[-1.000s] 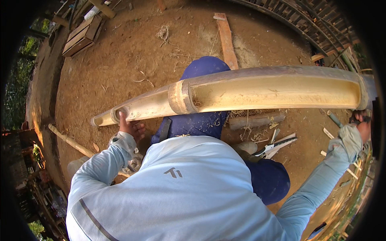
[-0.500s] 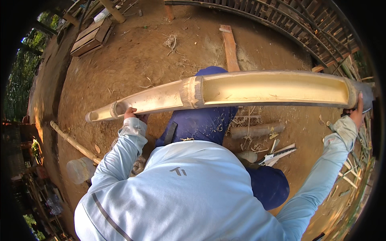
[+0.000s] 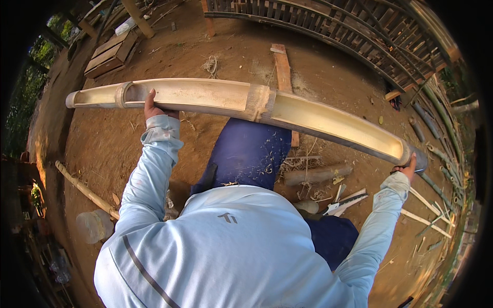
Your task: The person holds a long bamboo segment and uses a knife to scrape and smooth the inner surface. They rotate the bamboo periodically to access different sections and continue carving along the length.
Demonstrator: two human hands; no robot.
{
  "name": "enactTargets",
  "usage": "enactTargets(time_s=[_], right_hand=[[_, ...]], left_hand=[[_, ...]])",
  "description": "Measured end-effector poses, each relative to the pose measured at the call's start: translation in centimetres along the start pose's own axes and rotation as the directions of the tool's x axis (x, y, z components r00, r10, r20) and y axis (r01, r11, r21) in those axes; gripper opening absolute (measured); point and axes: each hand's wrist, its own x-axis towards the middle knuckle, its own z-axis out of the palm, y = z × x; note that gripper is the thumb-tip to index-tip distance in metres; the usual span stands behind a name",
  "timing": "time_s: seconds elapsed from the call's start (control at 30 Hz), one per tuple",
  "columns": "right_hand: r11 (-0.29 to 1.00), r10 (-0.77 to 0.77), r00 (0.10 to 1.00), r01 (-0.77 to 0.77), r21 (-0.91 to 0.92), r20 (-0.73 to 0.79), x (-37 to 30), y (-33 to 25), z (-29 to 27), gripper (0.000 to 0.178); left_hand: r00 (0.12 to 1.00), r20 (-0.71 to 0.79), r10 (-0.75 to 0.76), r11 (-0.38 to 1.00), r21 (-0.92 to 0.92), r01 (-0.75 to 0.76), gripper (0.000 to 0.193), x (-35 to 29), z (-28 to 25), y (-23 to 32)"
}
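Observation:
A long bamboo pole point(image 3: 205, 95) spans the view in front of me, held up over my bent knee. Long openings are cut into its upper side between the nodes, showing the pale hollow inside. My left hand point(image 3: 158, 107) grips it from below near the left node, thumb up over the cut edge. At the right end, my right hand point(image 3: 408, 168) is closed round the dark uncut part, its fingers partly hidden beneath. The pole slants, its left end farther from me than its right.
A short bamboo log point(image 3: 318, 175) lies on the dirt by my leg, among shavings. Beyond the pole are a wooden plank point(image 3: 283, 69), a slatted bamboo structure point(image 3: 318, 23) and a wooden crate point(image 3: 110, 55). A clear plastic container point(image 3: 94, 226) sits at left; bamboo pieces point(image 3: 429, 120) lie at right.
The pole has shifted left and tilted: its left end rose away from me and its right end came down nearer. Both hands moved with it, still gripping.

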Motion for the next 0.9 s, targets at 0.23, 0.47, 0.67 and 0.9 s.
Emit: enactTargets(time_s=[0.23, 0.47, 0.67, 0.9], right_hand=[[0.970, 0.023, 0.991, -0.054, 0.237, 0.132, -2.1, 4.6, -4.9, 0.046], [0.956, 0.243, 0.967, -0.252, 0.152, 0.077, 0.1, 6.5, -8.7, 0.055], [0.892, -0.144, 0.966, 0.034, -0.451, -0.213, -2.4, 7.5, -7.3, 0.099], [0.932, -0.218, 0.971, 0.236, -0.275, 0.093, -8.7, 7.2, -2.3, 0.087]], left_hand=[[0.992, 0.102, -0.079, 0.990, -0.108, 0.090, 0.042, -5.3, 4.9, -4.4], [0.944, 0.330, -0.011, 0.992, -0.113, 0.051, 0.045, -2.9, 12.0, -4.5], [0.765, 0.638, 0.092, 0.994, -0.105, -0.031, 0.048, 0.0, 23.6, -4.7], [0.582, 0.795, 0.172, 0.983, -0.104, -0.149, 0.032, 7.3, 35.9, -7.2]])
